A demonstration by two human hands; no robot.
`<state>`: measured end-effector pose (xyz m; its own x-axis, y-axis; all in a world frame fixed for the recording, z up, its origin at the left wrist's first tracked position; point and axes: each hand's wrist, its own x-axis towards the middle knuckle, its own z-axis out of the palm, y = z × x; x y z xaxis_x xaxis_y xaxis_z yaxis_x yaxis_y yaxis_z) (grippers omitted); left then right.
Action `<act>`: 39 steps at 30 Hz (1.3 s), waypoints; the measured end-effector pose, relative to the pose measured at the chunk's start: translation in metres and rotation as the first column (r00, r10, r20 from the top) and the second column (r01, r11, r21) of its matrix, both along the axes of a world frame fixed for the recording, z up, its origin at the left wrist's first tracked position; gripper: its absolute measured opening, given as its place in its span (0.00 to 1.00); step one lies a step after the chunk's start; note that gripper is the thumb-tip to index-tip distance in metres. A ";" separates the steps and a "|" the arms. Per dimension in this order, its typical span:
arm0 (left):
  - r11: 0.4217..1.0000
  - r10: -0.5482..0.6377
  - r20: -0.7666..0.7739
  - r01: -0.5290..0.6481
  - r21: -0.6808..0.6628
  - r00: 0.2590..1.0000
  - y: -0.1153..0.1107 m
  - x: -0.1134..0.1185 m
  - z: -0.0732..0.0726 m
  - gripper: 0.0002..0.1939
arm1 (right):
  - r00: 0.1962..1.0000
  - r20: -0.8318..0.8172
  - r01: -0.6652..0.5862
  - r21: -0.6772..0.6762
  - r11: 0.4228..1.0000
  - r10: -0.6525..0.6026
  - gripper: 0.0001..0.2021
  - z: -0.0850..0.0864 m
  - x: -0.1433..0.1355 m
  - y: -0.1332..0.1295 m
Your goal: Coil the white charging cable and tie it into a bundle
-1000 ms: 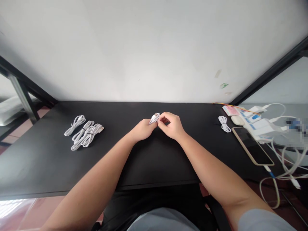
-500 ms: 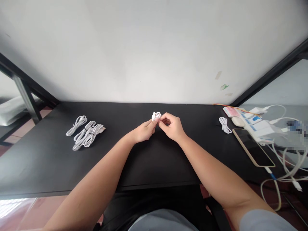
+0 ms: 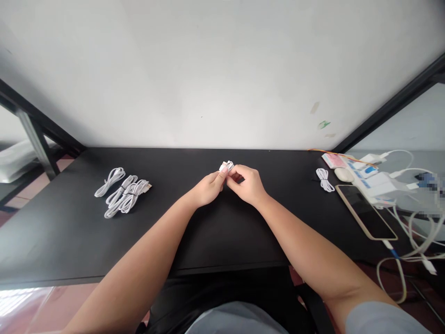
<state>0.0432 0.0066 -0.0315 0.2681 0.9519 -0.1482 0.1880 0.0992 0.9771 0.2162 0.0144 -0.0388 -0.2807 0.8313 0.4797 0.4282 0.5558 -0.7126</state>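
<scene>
A small white coiled cable (image 3: 230, 165) with a pale plug is held above the middle of the black table (image 3: 222, 241). My left hand (image 3: 210, 187) is closed round it, the thumb lying on top. From the right, my right hand (image 3: 246, 183) pinches at the near side of the same bundle; its fingertips touch those of my left hand, and what exactly they grip is too small to tell. Several white cable bundles lie on the left of the table, one apart (image 3: 110, 182) and others together (image 3: 128, 196), with dark ties round some.
On the right lie another tied white cable (image 3: 324, 180), a white mouse-like object (image 3: 344, 175), a phone (image 3: 366, 212), a power strip with chargers (image 3: 382, 183) and loose cords. A pale wall (image 3: 208, 74) stands behind the table.
The fingers of both hands have shifted slightly on the bundle, and the plug has turned a little. My left thumb now lies more over the cable.
</scene>
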 end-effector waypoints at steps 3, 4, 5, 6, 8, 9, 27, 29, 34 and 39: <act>0.998 -0.052 0.000 0.052 -0.047 0.999 0.003 0.002 0.000 0.35 | 1.000 0.003 -0.007 0.004 1.000 0.007 0.06 0.000 0.000 0.000; 0.996 -0.051 0.026 0.053 -0.066 0.998 0.003 0.002 0.001 0.34 | 1.000 -0.003 -0.010 -0.004 1.000 0.010 0.06 0.000 0.000 -0.001; 0.995 -0.048 0.057 0.053 -0.088 0.997 0.003 0.003 0.002 0.32 | 1.000 -0.012 -0.012 -0.015 1.000 0.012 0.06 0.001 0.000 -0.001; 0.992 -0.044 0.088 0.053 -0.111 0.995 0.003 0.004 0.003 0.31 | 1.000 -0.022 -0.015 -0.027 1.000 0.014 0.06 0.001 0.001 -0.001; 0.985 -0.024 0.134 0.046 -0.166 0.991 0.003 0.005 0.006 0.28 | 0.999 -0.038 -0.018 -0.039 0.999 0.016 0.06 0.003 0.000 -0.002; 0.980 -0.007 0.147 0.037 -0.197 0.989 0.003 0.006 0.008 0.27 | 0.999 -0.042 -0.017 -0.036 0.999 0.015 0.06 0.003 0.000 -0.002; 0.968 -0.068 0.379 0.153 -0.197 0.923 0.004 -0.003 0.003 0.26 | 0.928 -0.370 -0.235 -0.487 0.841 0.045 0.18 -0.010 0.007 0.019; 0.968 -0.088 0.409 0.175 -0.181 0.908 0.004 -0.004 0.004 0.26 | 0.896 -0.441 -0.290 -0.478 0.829 0.059 0.18 -0.008 0.007 0.019; 0.968 -0.036 0.461 0.146 -0.206 0.887 0.005 -0.004 0.005 0.23 | 0.856 -0.509 -0.338 -0.426 0.839 0.087 0.14 -0.003 0.006 0.015; 0.964 0.065 0.461 0.064 -0.258 0.885 0.008 -0.002 0.001 0.21 | 0.892 -0.442 -0.288 -0.399 0.870 0.093 0.16 -0.009 0.006 0.018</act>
